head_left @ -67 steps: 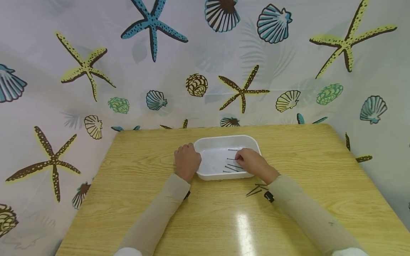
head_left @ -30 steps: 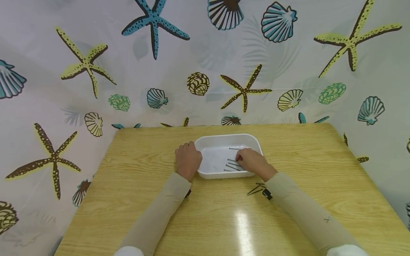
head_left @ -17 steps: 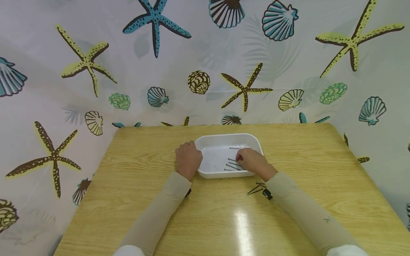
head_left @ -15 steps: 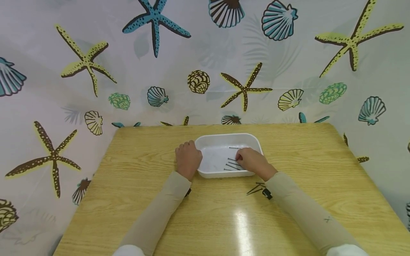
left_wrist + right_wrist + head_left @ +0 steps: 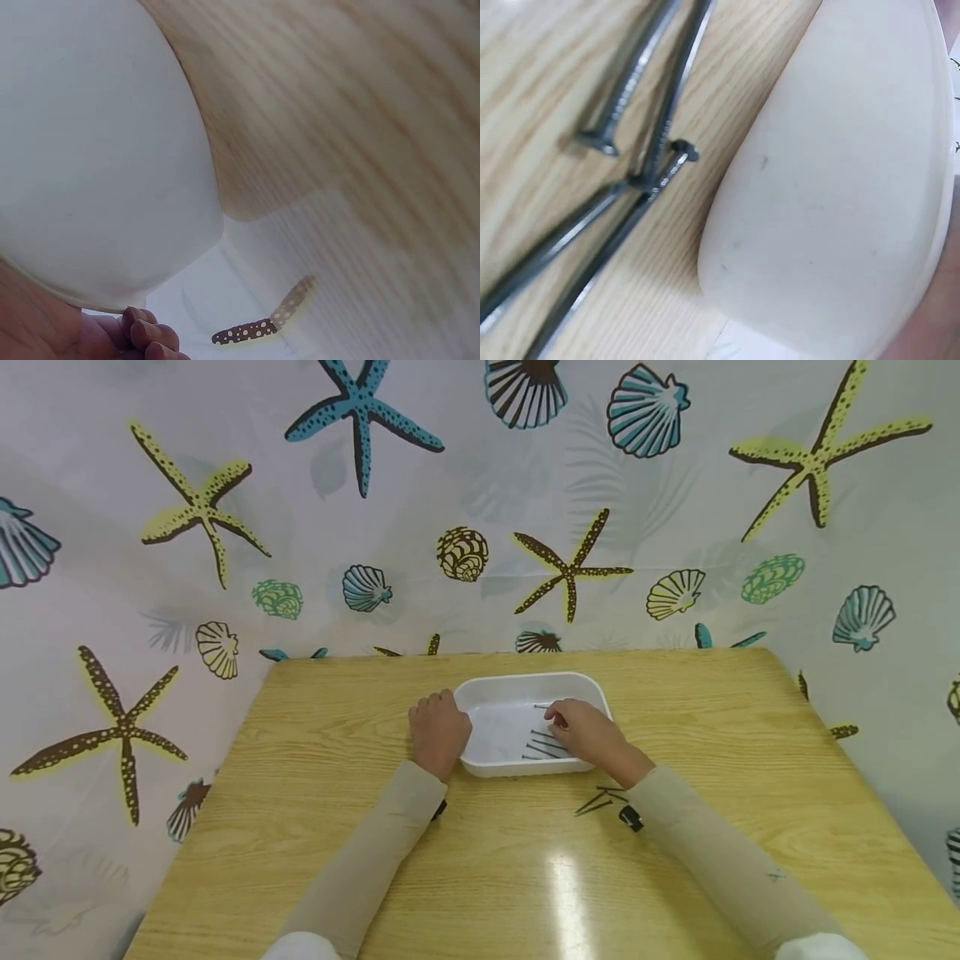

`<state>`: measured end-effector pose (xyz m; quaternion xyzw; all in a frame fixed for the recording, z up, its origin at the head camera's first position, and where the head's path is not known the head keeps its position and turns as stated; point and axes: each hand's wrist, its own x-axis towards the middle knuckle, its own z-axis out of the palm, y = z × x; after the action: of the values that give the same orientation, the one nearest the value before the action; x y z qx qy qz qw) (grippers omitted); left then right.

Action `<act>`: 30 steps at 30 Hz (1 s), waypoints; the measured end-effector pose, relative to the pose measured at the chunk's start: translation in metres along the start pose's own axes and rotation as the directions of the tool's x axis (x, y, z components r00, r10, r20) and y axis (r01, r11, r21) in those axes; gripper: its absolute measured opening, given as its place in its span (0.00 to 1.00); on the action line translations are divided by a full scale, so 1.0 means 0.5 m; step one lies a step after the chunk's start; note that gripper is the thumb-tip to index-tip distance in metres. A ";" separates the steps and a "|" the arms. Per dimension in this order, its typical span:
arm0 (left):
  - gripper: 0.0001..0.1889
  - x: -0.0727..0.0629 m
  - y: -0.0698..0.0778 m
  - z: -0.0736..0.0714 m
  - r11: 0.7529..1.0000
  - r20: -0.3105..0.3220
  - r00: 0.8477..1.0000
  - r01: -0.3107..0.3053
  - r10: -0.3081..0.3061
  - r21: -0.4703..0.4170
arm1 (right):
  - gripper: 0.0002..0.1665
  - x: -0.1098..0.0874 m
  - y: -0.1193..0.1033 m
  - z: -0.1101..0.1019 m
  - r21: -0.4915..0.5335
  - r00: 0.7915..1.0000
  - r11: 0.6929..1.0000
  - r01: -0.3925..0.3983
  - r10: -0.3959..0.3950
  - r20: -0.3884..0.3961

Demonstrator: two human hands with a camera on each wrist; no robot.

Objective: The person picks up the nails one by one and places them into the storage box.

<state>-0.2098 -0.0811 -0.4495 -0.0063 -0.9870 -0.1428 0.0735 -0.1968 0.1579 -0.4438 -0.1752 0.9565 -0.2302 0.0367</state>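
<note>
A white plastic tray with rounded corners stands on the wooden table. My left hand grips its left end, and the left wrist view shows curled fingers at the rim. Over the right half of the tray is my right hand, its thumb and forefinger parted with nothing visible between them. Several nails lie roughly side by side beneath and beside that hand. Another nail lies farther back, partly hidden by the forefinger. In the right wrist view the tray wall hides the right fingers.
Several loose nails lie crossed on the table in front of the tray's right end, close under the right wrist; the right wrist view shows these nails large. A curtain with starfish and shells hangs behind the table.
The right thumb and forefinger, earlier pinched together at a nail in the tray, have come apart, the forefinger lifting away. That nail lies with the others. The left hand keeps its grip.
</note>
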 end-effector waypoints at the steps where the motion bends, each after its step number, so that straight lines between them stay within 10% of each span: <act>1: 0.14 -0.001 0.001 -0.001 1.000 0.004 1.000 -0.001 0.001 -0.003 | 0.11 -0.002 0.002 0.001 0.013 1.000 1.000 0.014 -0.014 -0.013; 21: 0.15 0.003 -0.001 0.013 1.000 0.057 0.998 0.027 -0.027 0.006 | 0.15 -0.137 0.047 -0.074 0.086 0.986 0.996 0.014 0.000 -0.165; 30: 0.16 0.007 0.001 0.007 1.000 0.065 0.998 0.020 -0.020 0.010 | 0.15 -0.205 0.088 -0.096 0.075 0.996 0.995 -0.066 0.071 -0.063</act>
<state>-0.2139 -0.0799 -0.4523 -0.0006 -0.9895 -0.1386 0.0401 -0.1220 0.2513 -0.4220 -0.1333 0.9537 -0.2690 0.0195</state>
